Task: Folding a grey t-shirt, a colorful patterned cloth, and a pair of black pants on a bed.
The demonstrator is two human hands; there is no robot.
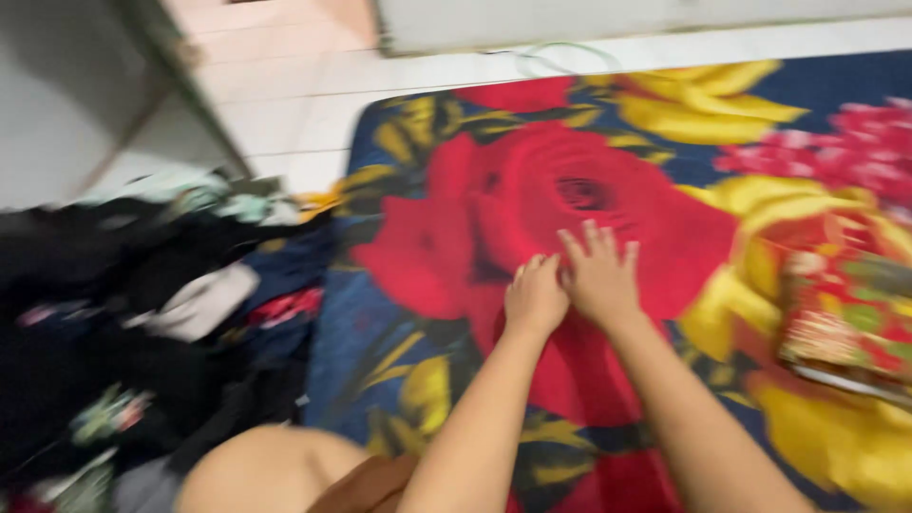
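Observation:
A large spread (570, 190) printed with red and yellow roses on dark blue lies flat in front of me. My left hand (534, 296) rests on it with its fingers curled under, nothing visibly held. My right hand (598, 275) lies flat right beside it, fingers spread on the big red rose. The two hands touch at their inner edges. The picture is blurred by motion.
A heap of dark and patterned clothes (123, 313) lies at the left, against the spread's edge. A folded patterned cloth (845, 313) sits on the spread at the right. White tiled floor (285, 85) runs behind, with a white wall or door (570, 19) beyond.

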